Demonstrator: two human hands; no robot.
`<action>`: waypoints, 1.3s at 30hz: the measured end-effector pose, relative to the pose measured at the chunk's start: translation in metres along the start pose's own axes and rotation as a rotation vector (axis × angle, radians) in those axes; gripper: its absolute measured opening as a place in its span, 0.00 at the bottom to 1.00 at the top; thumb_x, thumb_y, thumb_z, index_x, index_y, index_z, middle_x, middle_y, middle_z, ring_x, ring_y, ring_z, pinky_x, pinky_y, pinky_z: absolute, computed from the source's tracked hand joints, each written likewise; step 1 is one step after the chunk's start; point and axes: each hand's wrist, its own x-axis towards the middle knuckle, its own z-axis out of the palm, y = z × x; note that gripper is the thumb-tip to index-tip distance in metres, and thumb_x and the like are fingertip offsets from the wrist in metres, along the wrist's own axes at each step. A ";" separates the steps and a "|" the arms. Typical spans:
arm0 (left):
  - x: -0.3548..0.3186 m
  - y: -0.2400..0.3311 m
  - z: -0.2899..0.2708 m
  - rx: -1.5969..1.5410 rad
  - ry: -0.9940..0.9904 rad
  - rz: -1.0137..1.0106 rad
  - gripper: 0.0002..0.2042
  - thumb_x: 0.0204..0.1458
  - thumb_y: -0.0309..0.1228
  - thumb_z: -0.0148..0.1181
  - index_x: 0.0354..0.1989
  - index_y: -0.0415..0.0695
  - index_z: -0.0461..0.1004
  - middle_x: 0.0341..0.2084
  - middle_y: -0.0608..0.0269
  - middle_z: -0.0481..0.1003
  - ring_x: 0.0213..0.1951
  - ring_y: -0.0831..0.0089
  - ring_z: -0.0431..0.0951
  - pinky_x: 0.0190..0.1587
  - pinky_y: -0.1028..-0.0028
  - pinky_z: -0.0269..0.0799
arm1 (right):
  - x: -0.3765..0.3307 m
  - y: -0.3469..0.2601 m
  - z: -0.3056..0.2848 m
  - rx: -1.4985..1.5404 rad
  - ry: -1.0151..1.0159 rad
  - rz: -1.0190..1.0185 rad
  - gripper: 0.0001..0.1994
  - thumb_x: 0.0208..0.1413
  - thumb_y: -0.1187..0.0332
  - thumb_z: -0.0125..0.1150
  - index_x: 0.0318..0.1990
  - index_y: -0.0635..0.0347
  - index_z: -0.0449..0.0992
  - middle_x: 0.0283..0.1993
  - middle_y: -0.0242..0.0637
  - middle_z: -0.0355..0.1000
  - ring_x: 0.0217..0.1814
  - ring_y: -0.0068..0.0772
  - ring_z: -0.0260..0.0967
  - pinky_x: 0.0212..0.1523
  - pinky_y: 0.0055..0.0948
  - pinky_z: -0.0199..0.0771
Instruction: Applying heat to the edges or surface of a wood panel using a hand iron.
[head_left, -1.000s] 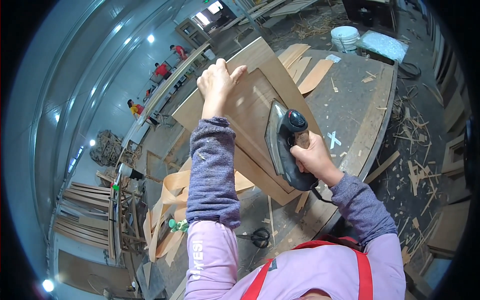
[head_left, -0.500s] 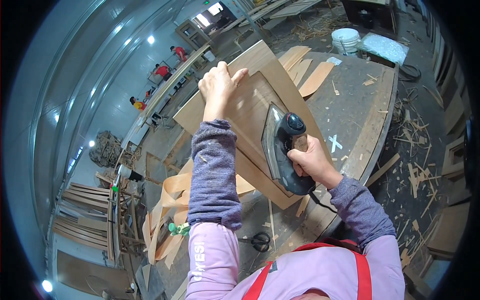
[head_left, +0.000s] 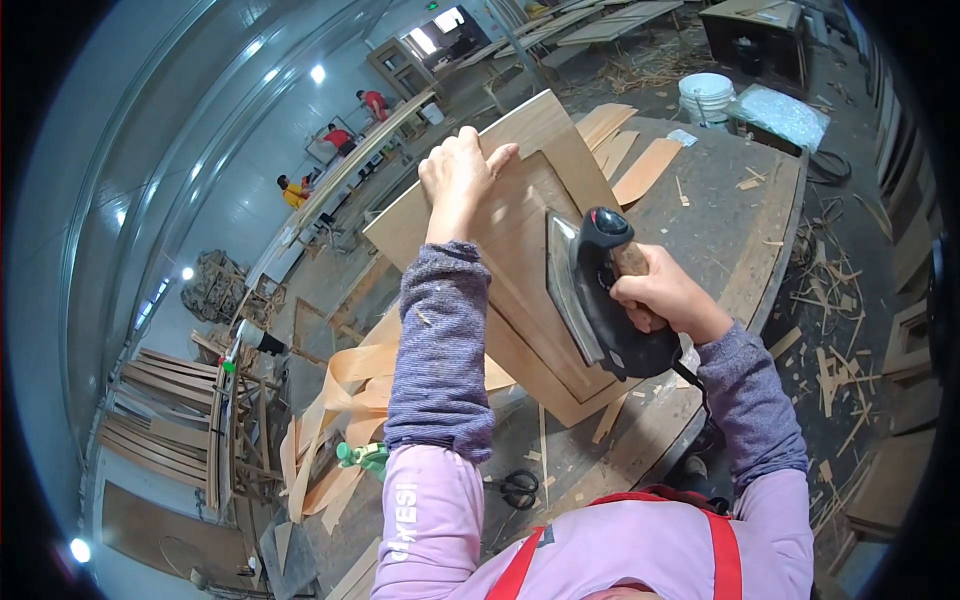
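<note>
A pale wooden cabinet door with a framed centre panel is held tilted up above the workbench. My left hand grips its upper left edge, fingers over the far side and thumb on the face. My right hand is wrapped around the wooden handle of a black clothes iron. The iron's metal soleplate faces the panel near its right side; whether it touches the wood I cannot tell. A dark cord leaves the iron's lower end.
Curled veneer strips, a green spray bottle and black-handled scissors lie around my left forearm. More veneer sheets rest on the workbench. Beyond stands a white bucket. Offcuts litter the floor at right; people work far left.
My right hand has shifted the iron rightward relative to the door, and its soleplate is seen more edge-on. My left hand keeps its grip on the door edge. The whole view has shifted slightly.
</note>
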 end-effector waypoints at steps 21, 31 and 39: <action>0.000 -0.007 0.006 0.000 -0.047 -0.030 0.33 0.49 0.65 0.58 0.33 0.40 0.74 0.31 0.49 0.80 0.39 0.51 0.81 0.41 0.57 0.74 | 0.019 -0.014 -0.019 -1.288 0.066 -0.490 0.09 0.44 0.78 0.59 0.33 0.64 0.66 0.28 0.55 0.71 0.37 0.62 0.71 0.34 0.52 0.69; 0.007 -0.007 0.020 -0.013 -0.136 -0.054 0.33 0.48 0.65 0.59 0.40 0.42 0.77 0.36 0.48 0.81 0.43 0.51 0.81 0.45 0.56 0.74 | 0.040 -0.032 -0.022 -1.191 -0.006 -0.533 0.10 0.43 0.77 0.60 0.33 0.62 0.67 0.28 0.54 0.71 0.35 0.62 0.71 0.32 0.51 0.69; 0.015 -0.015 0.036 0.002 -0.128 -0.021 0.34 0.50 0.66 0.56 0.39 0.41 0.77 0.36 0.48 0.81 0.44 0.51 0.81 0.47 0.54 0.74 | -0.005 0.078 -0.067 -1.232 -0.084 -0.237 0.10 0.42 0.76 0.62 0.33 0.62 0.67 0.29 0.54 0.72 0.36 0.63 0.72 0.34 0.53 0.69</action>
